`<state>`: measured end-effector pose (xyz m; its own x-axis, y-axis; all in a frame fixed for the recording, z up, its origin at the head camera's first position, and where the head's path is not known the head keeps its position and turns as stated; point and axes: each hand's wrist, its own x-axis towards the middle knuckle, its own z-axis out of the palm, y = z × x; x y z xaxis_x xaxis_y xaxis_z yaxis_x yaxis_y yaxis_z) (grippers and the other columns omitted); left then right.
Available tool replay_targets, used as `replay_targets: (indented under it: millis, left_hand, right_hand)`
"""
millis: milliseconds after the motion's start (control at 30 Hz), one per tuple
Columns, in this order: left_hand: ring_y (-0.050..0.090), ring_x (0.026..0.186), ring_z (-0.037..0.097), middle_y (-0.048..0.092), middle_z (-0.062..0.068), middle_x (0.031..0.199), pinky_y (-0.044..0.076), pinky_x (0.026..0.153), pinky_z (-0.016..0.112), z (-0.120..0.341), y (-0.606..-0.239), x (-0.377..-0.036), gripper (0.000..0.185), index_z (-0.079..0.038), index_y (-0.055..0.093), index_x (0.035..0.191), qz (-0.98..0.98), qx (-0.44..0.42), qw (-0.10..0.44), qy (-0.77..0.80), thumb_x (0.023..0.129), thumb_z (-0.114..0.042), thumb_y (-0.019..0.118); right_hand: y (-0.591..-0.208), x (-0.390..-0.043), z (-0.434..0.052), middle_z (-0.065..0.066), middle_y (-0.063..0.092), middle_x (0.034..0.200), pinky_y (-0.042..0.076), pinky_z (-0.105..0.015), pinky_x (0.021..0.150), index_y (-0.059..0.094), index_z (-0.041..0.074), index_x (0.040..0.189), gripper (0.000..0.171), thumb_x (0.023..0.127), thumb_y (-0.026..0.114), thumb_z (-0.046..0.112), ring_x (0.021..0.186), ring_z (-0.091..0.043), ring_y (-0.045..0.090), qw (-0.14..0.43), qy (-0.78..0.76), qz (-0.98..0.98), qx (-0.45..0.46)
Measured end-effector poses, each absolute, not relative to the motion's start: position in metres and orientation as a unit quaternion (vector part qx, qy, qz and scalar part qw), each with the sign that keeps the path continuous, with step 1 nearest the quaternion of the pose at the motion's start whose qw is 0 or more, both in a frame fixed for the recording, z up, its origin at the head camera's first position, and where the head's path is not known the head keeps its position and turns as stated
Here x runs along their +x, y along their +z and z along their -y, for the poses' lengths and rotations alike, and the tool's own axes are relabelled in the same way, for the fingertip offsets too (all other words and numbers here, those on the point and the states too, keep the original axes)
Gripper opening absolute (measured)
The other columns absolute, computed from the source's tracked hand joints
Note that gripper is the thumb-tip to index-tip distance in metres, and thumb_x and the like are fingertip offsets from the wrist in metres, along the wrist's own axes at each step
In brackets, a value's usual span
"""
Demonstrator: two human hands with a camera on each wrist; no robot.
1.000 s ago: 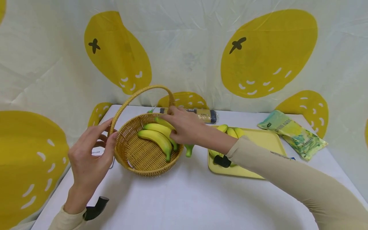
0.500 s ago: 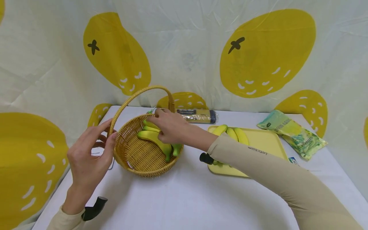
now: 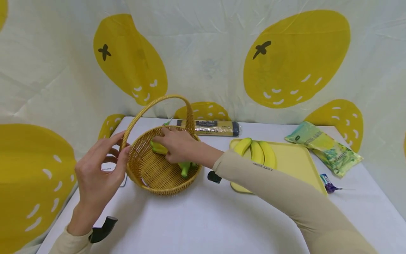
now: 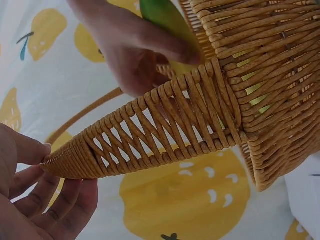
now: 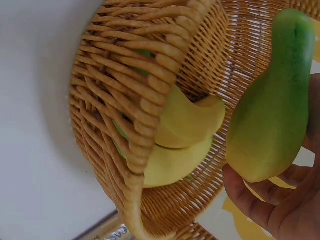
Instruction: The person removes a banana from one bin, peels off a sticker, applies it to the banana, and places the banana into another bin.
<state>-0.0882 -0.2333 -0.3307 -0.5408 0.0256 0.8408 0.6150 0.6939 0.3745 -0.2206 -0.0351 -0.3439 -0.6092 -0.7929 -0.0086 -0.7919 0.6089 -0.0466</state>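
Fingers [image 5: 260,200] cradle green banana [image 5: 272,107] inside basket [image 5: 135,100].

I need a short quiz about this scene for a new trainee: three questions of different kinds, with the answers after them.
1. True or false: the left hand touches the rim of the wicker basket.
2. What does the right hand grip? A) the pasta packet B) the banana bunch in the basket C) the yellow tray
3. Fill in: a second banana bunch lies on the yellow ____.

Key:
1. True.
2. B: it grips the banana bunch in the basket.
3. Tray.
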Motion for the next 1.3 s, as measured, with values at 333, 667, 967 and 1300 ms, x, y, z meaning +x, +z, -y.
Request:
replay_targets:
  millis: [333, 667, 967, 1300]
  left_hand:
    - [0.060, 0.080, 0.004, 0.073, 0.014, 0.101, 0.051, 0.072, 0.006, 0.232, -0.329, -0.088, 0.049, 0.001, 0.074, 0.130, 0.807, -0.202, 0.439, -0.340, 0.103, -0.039, 0.069]
    - [0.060, 0.080, 0.004, 0.073, 0.013, 0.100, 0.051, 0.072, 0.006, 0.234, -0.330, -0.088, 0.038, 0.001, 0.073, 0.131, 0.810, -0.197, 0.436, -0.339, 0.100, -0.022, 0.075]
    - [0.060, 0.080, 0.004, 0.073, 0.014, 0.099, 0.051, 0.073, 0.006, 0.231, -0.328, -0.087, 0.039, 0.002, 0.074, 0.130, 0.806, -0.200, 0.440, -0.342, 0.092, -0.004, 0.078]
    - [0.060, 0.080, 0.003, 0.073, 0.015, 0.099, 0.051, 0.073, 0.006, 0.231, -0.327, -0.085, 0.040, 0.002, 0.073, 0.130, 0.804, -0.202, 0.439, -0.347, 0.101, -0.025, 0.073]
  right_hand:
    - [-0.363, -0.221, 0.052, -0.010, 0.049, 0.149, 0.054, -0.027, 0.064, 0.046, 0.026, 0.162, 0.075, 0.094, 0.076, 0.021, 0.123, -0.028, 0.054, 0.037, 0.012, -0.900, -0.434]
    - [-0.378, -0.218, 0.069, -0.008, 0.049, 0.144, 0.054, -0.026, 0.068, 0.046, 0.029, 0.161, 0.074, 0.095, 0.079, 0.026, 0.120, -0.023, 0.051, 0.044, 0.042, -0.894, -0.445]
    - [-0.384, -0.215, 0.073, -0.007, 0.049, 0.143, 0.056, -0.027, 0.067, 0.051, 0.027, 0.158, 0.059, 0.102, 0.070, 0.035, 0.118, -0.021, 0.050, 0.029, 0.080, -0.888, -0.452]
    - [-0.371, -0.210, 0.046, -0.005, 0.055, 0.132, 0.051, -0.028, 0.056, 0.057, 0.025, 0.153, 0.051, 0.104, 0.065, 0.036, 0.101, -0.020, 0.052, -0.010, 0.055, -0.890, -0.452]
